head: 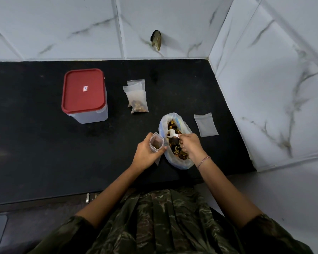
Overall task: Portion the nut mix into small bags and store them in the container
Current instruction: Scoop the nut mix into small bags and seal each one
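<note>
Black in colour, the counter (44,143) is bounded at its back and right edges by white marbled wall tiles (264,88). Toward the back left of the counter a translucent container (89,116) is stood, closed by a red lid (84,90). Just right of it, near the middle of the back edge, a pile of small bags (137,99) is laid overlapping, with nut mix seen through the lower ends of the front ones; how many are in the pile cannot be told. Near the front edge, right of centre, a large bag (162,123) is stood open with its rim rolled down, and the nut mix (173,128) is exposed inside it. An empty bag (206,125) is laid flat beside it, close to the right edge. An open small bag (156,143) is held upright in the left hand (145,154), whose fingers and thumb are wrapped around it, just left of the large bag; whether the two bags touch cannot be told. A white spoon (171,133) is pinched by its handle in the right hand (190,145), its bowl lowered into the nut mix. A thin bracelet (203,160) is worn on the right wrist.
</note>
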Demonstrator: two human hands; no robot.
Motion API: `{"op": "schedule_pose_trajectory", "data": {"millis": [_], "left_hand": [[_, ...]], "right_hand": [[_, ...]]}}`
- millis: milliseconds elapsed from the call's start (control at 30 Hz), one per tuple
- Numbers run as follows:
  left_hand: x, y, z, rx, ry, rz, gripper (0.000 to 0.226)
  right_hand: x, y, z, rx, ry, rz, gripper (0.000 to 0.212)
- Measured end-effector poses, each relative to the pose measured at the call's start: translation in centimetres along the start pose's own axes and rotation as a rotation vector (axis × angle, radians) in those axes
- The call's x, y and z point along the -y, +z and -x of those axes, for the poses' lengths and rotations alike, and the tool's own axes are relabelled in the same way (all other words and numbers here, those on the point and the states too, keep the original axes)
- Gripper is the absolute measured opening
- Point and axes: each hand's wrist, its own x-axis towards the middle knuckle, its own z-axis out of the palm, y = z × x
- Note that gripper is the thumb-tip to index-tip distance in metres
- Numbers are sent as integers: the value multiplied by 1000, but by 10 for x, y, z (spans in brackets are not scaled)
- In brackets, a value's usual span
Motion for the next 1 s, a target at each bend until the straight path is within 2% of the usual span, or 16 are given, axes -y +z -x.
{"op": "schedule_pose_trajectory", "data": {"millis": [67, 200, 300, 367, 500, 600, 667, 733, 867, 1000], "left_hand": [[1, -1, -1, 4, 5, 0, 33], [4, -3, 2, -36, 41, 6, 32], [5, -4, 3, -44, 56, 10, 32], [5, -5, 2, -59, 60, 3, 29], [4, -7, -1, -68, 58, -33, 29], [2, -7, -3, -42, 61, -34, 30], [1, -6, -3, -20, 55, -31, 31], [1, -5, -3, -9, 48, -31, 31], [-1, -6, -4, 20, 15, -16, 32], [0, -7, -4, 25, 11, -11, 33]], "right_hand": [[-4, 9, 0, 2, 13, -88, 28], [-8, 13, 6, 6, 22, -276, 13], [-9, 7, 6, -43, -63, -279, 17], [-9, 3, 5, -125, -222, -89, 23], [-2, -3, 8, -328, -684, 511, 27], [3, -1, 7, -336, -856, 858, 27], [2, -2, 4, -309, -901, 1016, 29], [0, -5, 2, -278, -903, 1087, 33], [-9, -13, 3, -163, -822, 1029, 33], [-4, -24, 6, -242, -938, 1112, 34]]}}
